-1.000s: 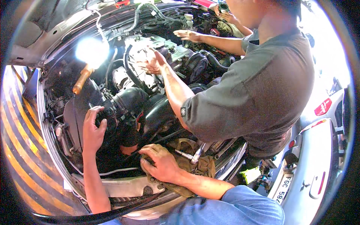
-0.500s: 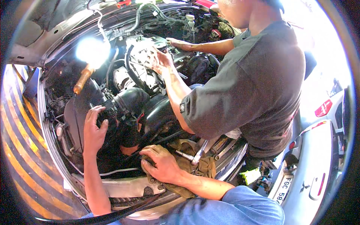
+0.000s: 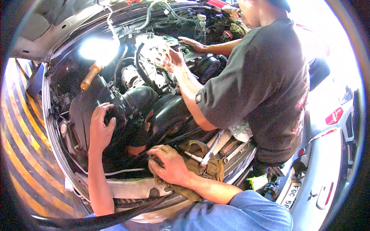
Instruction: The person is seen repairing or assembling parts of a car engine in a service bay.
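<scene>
The engine lay exposed, ratchet idle, left hand loosely spread, right hand on a rag, grip unclear.

The person wears a blue shirt, its cloth creased and shadowed along the bottom of the frame, with a smaller patch of similar blue at the lower edge, left of centre. Its loose short sleeve, at the lower right, ends around the elbow. Beyond it the right forearm is bare, as are the left forearm, the right hand and the left hand.
</scene>
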`<move>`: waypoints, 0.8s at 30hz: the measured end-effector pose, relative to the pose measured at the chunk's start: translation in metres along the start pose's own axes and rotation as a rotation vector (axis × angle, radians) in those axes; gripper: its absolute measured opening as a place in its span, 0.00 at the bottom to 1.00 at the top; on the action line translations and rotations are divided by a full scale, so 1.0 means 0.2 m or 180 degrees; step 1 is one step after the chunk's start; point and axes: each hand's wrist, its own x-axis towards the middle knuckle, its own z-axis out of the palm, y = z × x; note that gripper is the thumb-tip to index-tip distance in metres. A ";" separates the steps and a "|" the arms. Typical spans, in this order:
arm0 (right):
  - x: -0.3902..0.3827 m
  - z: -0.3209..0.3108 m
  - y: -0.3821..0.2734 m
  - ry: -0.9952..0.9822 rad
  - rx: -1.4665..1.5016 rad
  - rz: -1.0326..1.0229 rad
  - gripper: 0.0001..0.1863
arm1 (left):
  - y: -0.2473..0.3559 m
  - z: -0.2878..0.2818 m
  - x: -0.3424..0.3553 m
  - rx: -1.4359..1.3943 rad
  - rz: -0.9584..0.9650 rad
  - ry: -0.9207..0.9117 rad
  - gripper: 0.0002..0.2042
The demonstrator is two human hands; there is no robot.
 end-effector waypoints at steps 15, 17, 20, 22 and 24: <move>0.00 -0.01 -0.03 -0.0039 0.0000 0.0174 0.15 | -0.04 0.02 0.01 -0.0065 0.0309 0.0133 0.19; 0.00 -0.01 -0.02 0.0006 -0.0066 0.0131 0.15 | -0.04 0.02 0.01 -0.0097 0.0337 0.0148 0.19; 0.00 0.01 -0.01 0.0062 -0.0145 0.0092 0.15 | -0.08 0.04 0.01 -0.0154 0.0429 0.0242 0.18; 0.00 0.01 0.00 0.0213 -0.0132 -0.0068 0.14 | -0.09 0.05 0.00 -0.0152 0.0596 0.0386 0.18; 0.00 0.01 -0.01 0.0181 -0.0126 -0.0073 0.13 | -0.09 0.04 0.00 0.0007 0.0203 0.0105 0.17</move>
